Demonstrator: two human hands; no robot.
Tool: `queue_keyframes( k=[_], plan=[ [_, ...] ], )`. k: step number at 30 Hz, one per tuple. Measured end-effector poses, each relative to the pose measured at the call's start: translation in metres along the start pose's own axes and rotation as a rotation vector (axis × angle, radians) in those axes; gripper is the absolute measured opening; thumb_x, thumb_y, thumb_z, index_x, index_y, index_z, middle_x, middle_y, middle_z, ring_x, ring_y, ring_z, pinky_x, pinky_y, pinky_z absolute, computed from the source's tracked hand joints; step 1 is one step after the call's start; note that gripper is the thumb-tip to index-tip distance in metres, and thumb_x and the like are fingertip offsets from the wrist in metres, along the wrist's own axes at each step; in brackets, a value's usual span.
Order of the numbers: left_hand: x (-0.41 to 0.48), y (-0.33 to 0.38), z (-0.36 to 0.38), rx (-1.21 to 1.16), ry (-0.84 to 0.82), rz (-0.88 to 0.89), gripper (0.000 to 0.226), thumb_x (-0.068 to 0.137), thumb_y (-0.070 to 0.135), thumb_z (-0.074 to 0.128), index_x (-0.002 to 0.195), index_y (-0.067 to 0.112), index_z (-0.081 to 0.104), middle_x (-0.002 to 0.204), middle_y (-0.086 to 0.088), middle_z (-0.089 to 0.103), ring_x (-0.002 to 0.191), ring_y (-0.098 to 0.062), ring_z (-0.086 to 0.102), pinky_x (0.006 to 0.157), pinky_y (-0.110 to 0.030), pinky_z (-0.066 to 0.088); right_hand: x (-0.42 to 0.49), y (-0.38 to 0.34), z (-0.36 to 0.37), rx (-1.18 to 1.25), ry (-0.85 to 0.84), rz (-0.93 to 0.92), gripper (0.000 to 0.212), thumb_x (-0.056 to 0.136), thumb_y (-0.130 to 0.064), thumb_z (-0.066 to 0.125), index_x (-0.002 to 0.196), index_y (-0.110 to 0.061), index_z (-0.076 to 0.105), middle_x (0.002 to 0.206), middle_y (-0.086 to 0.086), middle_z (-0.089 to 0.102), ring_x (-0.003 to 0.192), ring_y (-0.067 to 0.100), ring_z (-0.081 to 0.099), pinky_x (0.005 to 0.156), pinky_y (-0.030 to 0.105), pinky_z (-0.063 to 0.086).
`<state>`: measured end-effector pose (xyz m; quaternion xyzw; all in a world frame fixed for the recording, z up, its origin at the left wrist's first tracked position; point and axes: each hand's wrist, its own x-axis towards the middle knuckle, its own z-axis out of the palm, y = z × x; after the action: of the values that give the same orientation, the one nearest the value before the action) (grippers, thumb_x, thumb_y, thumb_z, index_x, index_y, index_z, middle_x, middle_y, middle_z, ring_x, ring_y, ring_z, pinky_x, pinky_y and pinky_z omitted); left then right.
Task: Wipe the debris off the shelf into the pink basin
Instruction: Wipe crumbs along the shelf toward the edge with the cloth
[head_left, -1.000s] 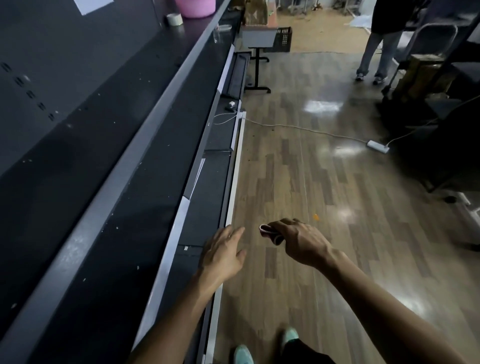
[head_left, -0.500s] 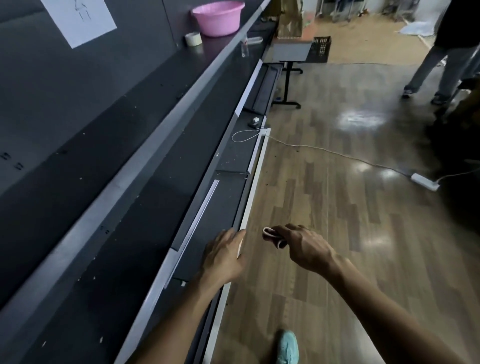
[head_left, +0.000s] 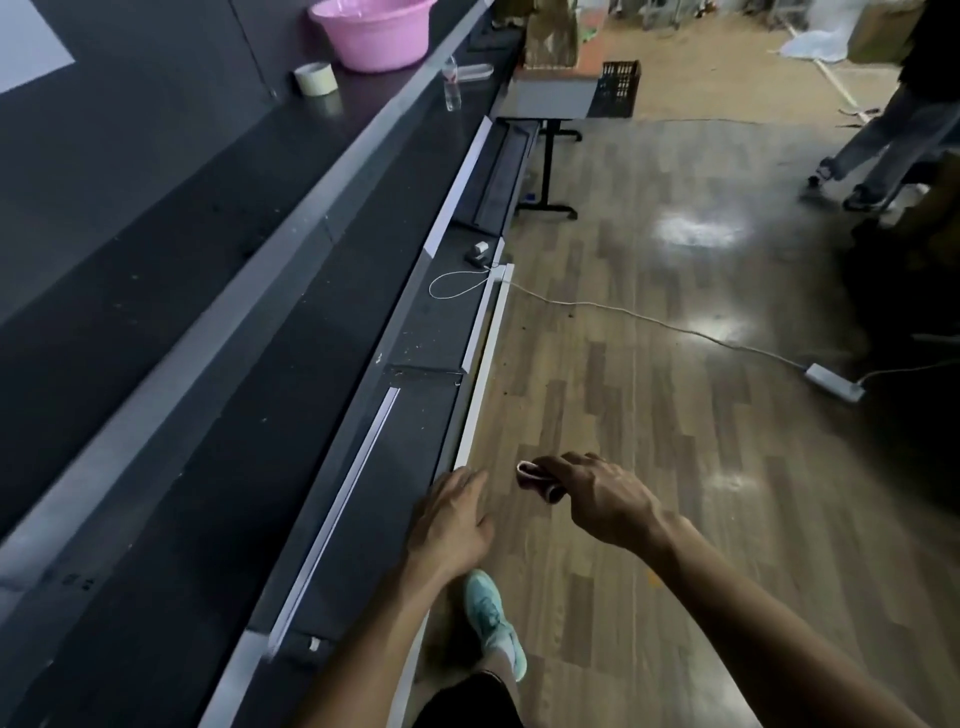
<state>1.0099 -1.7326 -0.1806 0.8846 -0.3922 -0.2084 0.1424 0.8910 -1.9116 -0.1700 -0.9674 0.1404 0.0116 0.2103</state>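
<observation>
The step in hand looks like the approach: no wiping is under way, and neither hand is on the shelf (head_left: 270, 176). The pink basin (head_left: 374, 31) stands at the shelf's far end, close to its front edge, with a roll of tape (head_left: 315, 79) just beside it toward the back wall. A clear water bottle (head_left: 452, 85) stands on the tier below. Pale specks of debris (head_left: 132, 278) lie scattered along the dark shelf between the person and the basin.

The right hand (head_left: 602, 499) is held out over the wooden floor, well apart from the shelf, palm down, with its fingers curled round a small folded cloth (head_left: 535, 475) (pinkish, with a pale edge showing past the fingertips). The left hand (head_left: 452, 519) is empty, its fingers loosely straight and together, at the front edge of the lowest ledge; whether it touches that edge cannot be told. Both forearms reach forward, and a teal shoe (head_left: 493, 623) shows below them.

The next move probably calls for bringing the cloth up onto the shelf, laying it flat, and sweeping the specks toward the far end; the basin would likely need holding under the front edge to catch them.
</observation>
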Motion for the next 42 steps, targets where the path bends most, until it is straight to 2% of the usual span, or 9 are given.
queue_keyframes(
  k=[10,15,18,21,24,28,33,39,42],
  plan=[
    [0.184,-0.010,-0.063,-0.010,0.017,0.061,0.059,0.094,0.037,0.051,0.149,0.025,0.032,0.153,0.002,0.034,0.141,-0.018,0.029,0.112,-0.037,0.030,0.161,0.064,-0.049,-0.012,0.007,0.023,0.056,0.082,-0.010,0.034,0.131,-0.031,0.050,0.112,-0.007,0.066,0.100,0.016,0.063,0.075,0.036,0.055],
    [0.237,-0.022,-0.110,0.005,0.076,0.029,0.057,0.097,0.032,0.049,0.150,0.025,0.030,0.152,-0.003,0.035,0.140,-0.022,0.030,0.111,-0.036,0.029,0.238,0.073,-0.076,-0.012,0.016,-0.032,0.054,0.087,0.003,0.041,0.131,-0.026,0.053,0.114,-0.009,0.065,0.099,0.008,0.064,0.063,0.007,0.037],
    [0.270,-0.025,-0.129,-0.015,0.118,-0.001,0.057,0.098,0.033,0.050,0.151,0.025,0.030,0.154,-0.003,0.033,0.141,-0.022,0.028,0.111,-0.035,0.028,0.285,0.083,-0.090,-0.005,0.010,-0.069,0.057,0.084,0.006,0.044,0.131,-0.025,0.054,0.112,-0.009,0.064,0.088,0.000,0.056,0.056,0.009,0.036],
    [0.308,-0.026,-0.140,-0.013,0.130,-0.065,0.058,0.098,0.036,0.048,0.152,0.026,0.028,0.158,-0.005,0.028,0.145,-0.024,0.023,0.116,-0.039,0.025,0.332,0.100,-0.101,0.002,0.022,-0.152,0.058,0.083,0.005,0.044,0.130,-0.026,0.054,0.112,-0.007,0.065,0.094,0.011,0.063,0.062,0.016,0.046],
    [0.350,-0.021,-0.150,-0.023,0.150,-0.132,0.060,0.098,0.038,0.049,0.153,0.026,0.026,0.158,-0.008,0.026,0.146,-0.025,0.022,0.117,-0.043,0.025,0.379,0.124,-0.117,0.026,0.019,-0.221,0.059,0.081,0.007,0.041,0.128,-0.026,0.056,0.111,-0.010,0.066,0.096,0.006,0.065,0.060,0.006,0.035],
    [0.402,-0.004,-0.169,-0.049,0.191,-0.207,0.063,0.097,0.037,0.050,0.153,0.026,0.024,0.158,-0.007,0.025,0.146,-0.024,0.019,0.115,-0.044,0.026,0.437,0.156,-0.149,0.016,0.023,-0.289,0.057,0.081,-0.004,0.039,0.128,-0.032,0.054,0.111,-0.012,0.065,0.099,0.010,0.064,0.070,0.023,0.048],
    [0.450,0.014,-0.197,-0.097,0.266,-0.291,0.062,0.098,0.036,0.050,0.153,0.028,0.023,0.160,-0.003,0.020,0.148,-0.022,0.012,0.118,-0.040,0.022,0.502,0.185,-0.181,-0.036,-0.006,-0.377,0.060,0.073,-0.025,0.016,0.122,-0.036,0.051,0.109,-0.010,0.066,0.096,0.015,0.066,0.075,0.037,0.055],
    [0.494,0.008,-0.233,-0.049,0.358,-0.322,0.062,0.097,0.037,0.050,0.153,0.030,0.024,0.161,-0.002,0.017,0.149,-0.023,0.009,0.118,-0.039,0.017,0.572,0.183,-0.204,-0.028,-0.054,-0.454,0.070,0.073,-0.049,0.009,0.127,-0.036,0.051,0.113,-0.010,0.066,0.097,0.015,0.065,0.079,0.040,0.055],
    [0.516,-0.006,-0.258,-0.043,0.399,-0.322,0.062,0.098,0.038,0.049,0.153,0.032,0.021,0.163,-0.001,0.014,0.150,-0.022,0.005,0.120,-0.042,0.015,0.608,0.169,-0.212,-0.066,-0.035,-0.498,0.054,0.080,-0.036,0.020,0.125,-0.038,0.049,0.110,-0.014,0.064,0.098,0.012,0.064,0.074,0.039,0.056]
  ],
)
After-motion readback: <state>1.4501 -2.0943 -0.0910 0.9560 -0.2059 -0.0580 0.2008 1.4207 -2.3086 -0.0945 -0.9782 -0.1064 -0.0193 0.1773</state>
